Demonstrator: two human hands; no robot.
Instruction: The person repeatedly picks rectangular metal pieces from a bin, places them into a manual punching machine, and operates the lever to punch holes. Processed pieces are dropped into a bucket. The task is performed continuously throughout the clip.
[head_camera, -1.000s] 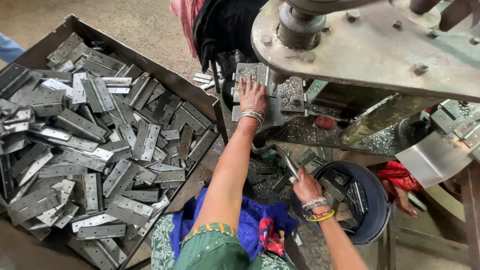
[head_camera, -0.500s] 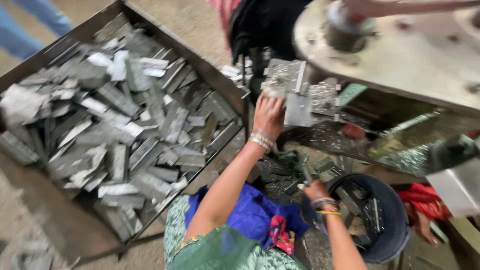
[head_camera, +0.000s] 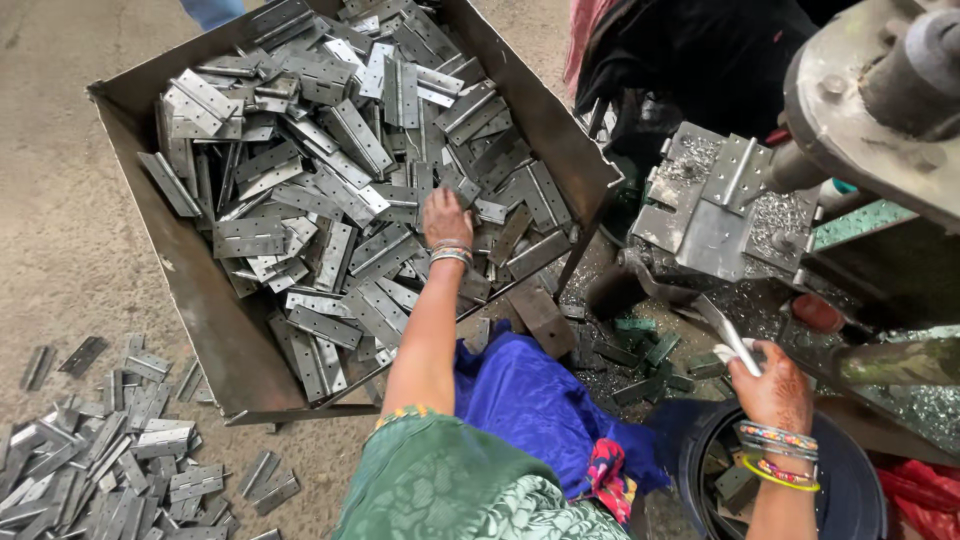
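Observation:
My left hand (head_camera: 446, 217) reaches into the big metal bin (head_camera: 190, 290) and rests, fingers down, on the heap of grey metal hinges (head_camera: 330, 170); whether it grips one is hidden. My right hand (head_camera: 770, 385) is lower right, above a dark round bucket (head_camera: 860, 480), closed on a white strip-like piece (head_camera: 735, 345). A hinge plate (head_camera: 735, 170) lies on the machine's work block (head_camera: 700, 215).
A grey press machine (head_camera: 880, 100) fills the upper right, with metal shavings around its block. More hinges (head_camera: 110, 460) lie scattered on the concrete floor at lower left. Blue cloth (head_camera: 530, 400) covers my lap. A red cloth (head_camera: 920, 490) lies at lower right.
My left hand has left the machine's block and swung left into the bin of hinges. The view has turned left. My right hand stays near the bucket.

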